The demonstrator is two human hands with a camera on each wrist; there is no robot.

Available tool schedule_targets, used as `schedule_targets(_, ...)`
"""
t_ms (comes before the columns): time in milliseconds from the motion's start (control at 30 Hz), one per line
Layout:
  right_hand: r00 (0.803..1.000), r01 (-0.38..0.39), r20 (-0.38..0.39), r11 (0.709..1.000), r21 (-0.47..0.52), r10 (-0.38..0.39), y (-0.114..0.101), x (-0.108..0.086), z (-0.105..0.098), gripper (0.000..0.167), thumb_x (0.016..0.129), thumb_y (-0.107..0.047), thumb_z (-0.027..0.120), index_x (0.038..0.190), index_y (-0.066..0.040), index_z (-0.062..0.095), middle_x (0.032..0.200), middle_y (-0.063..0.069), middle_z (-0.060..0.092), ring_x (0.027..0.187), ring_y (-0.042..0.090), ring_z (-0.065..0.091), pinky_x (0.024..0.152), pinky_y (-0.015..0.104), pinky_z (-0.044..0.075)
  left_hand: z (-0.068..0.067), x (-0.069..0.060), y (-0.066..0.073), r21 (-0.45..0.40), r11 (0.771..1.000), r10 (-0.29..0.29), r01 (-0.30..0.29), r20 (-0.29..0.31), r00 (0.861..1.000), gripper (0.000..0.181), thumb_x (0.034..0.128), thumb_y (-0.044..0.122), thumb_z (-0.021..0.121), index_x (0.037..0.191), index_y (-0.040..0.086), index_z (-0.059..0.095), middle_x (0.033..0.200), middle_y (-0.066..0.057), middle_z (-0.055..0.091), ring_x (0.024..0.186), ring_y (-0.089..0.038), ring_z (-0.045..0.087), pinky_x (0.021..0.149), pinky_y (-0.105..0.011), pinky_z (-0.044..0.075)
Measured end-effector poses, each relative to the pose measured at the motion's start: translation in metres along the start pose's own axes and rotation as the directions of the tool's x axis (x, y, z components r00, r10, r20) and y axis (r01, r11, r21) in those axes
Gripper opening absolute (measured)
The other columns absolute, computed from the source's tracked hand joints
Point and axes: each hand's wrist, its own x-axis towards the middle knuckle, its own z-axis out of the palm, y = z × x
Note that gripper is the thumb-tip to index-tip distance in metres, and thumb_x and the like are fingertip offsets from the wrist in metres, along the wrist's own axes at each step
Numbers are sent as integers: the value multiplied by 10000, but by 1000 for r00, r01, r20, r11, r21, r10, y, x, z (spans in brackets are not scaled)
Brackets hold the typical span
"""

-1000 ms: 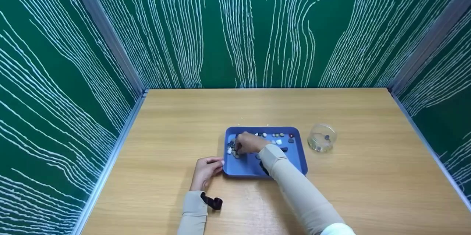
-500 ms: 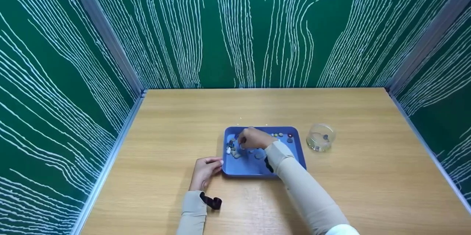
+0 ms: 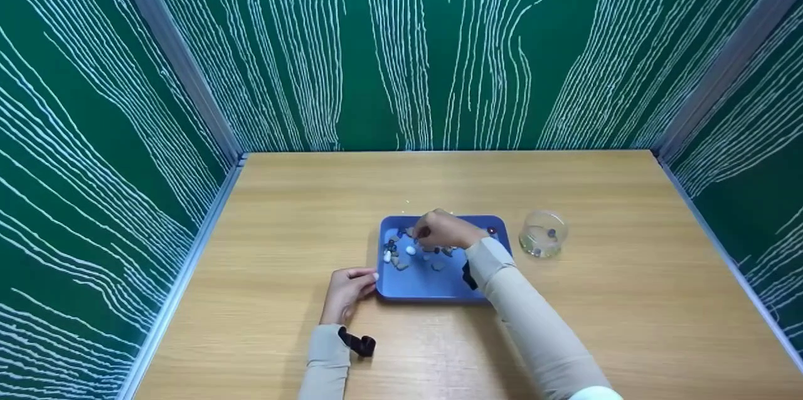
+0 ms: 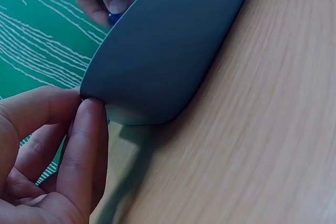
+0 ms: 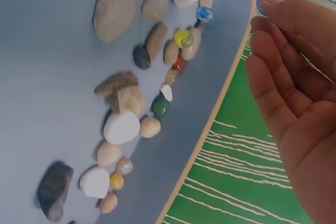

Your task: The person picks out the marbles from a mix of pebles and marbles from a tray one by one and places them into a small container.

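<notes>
My right hand (image 3: 441,229) is above the far part of a shallow blue tray (image 3: 417,286). Between its thumb and forefinger it pinches a small blue glass marble (image 4: 114,19), which also shows at the fingertips in the right wrist view. Pebbles in white, tan and grey lie in the tray, among them a large grey stone (image 5: 114,14) and a white pebble (image 5: 122,127). Coloured marbles, such as a green marble (image 5: 160,106) and a yellow marble (image 5: 184,39), lie between them. My left hand (image 3: 346,290) pinches the tray's rim at its near left side.
A clear round container (image 3: 543,234) stands right of the tray, with a dark marble (image 3: 551,233) and other small pieces in it. Tiny white bits lie on the wooden table (image 3: 301,212) behind the tray. Green patterned panels (image 3: 376,49) enclose the table's back and sides.
My right hand has moved from the left pile of stones to the right and slightly away, uncovering a white pebble. The left hand stays at the tray's rim.
</notes>
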Motion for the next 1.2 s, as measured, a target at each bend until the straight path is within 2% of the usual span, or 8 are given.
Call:
schedule_targets(167,997,43,-56,999,-28,-44,4,-8,-8,172,894,-92,659,1048,-89,737,1049,93,713,796,134,638,712,270,587,-1,1,-1,-7,1000,14,-14,4,1000,275,803,-91,673,1054,-191,625,930,-136,703,744,-87,658,711,-216,594)
schedule_targets(333,995,49,-89,998,-29,-52,10,-16,-16,157,889,-78,659,1021,-91,743,1009,76,714,795,135,630,723,265,590,-1,3,-2,-5,1000,6,-6,0,1000,285,802,-97,669,1065,-194,618,953,-157,700,755,-111,668,723,-228,597)
schedule_targets(667,993,-37,-109,999,22,39,26,-36,-32,170,891,-87,666,1048,-92,731,1017,73,700,827,152,644,740,270,595,0,3,-3,0,1000,3,-3,-12,1000,288,802,-92,670,1070,-188,622,954,-165,698,791,-139,674,724,-228,597)
schedule_targets(867,983,-119,-139,992,42,123,38,-54,-41,178,910,-138,656,1078,-122,715,1030,68,680,817,228,637,657,322,593,-1,2,-3,3,1000,6,-6,-7,1000,282,800,-91,671,1062,-186,627,979,-189,690,792,-138,674,735,-238,599)
schedule_targets(1133,978,-68,-193,997,35,74,56,-74,-50,182,899,-83,657,1069,-36,703,1004,130,697,800,210,662,689,306,610,-1,0,-1,33,999,2,-2,-1,1000,296,814,-63,673,1088,-168,633,1031,-191,700,806,-113,665,728,-216,590)
schedule_targets(1200,975,-77,-204,996,48,86,60,-78,-52,180,897,-73,654,1066,-35,702,1001,128,698,802,200,667,721,323,611,-1,0,0,34,999,0,0,2,1000,296,813,-63,674,1088,-167,633,1047,-201,695,819,-119,666,733,-220,591)
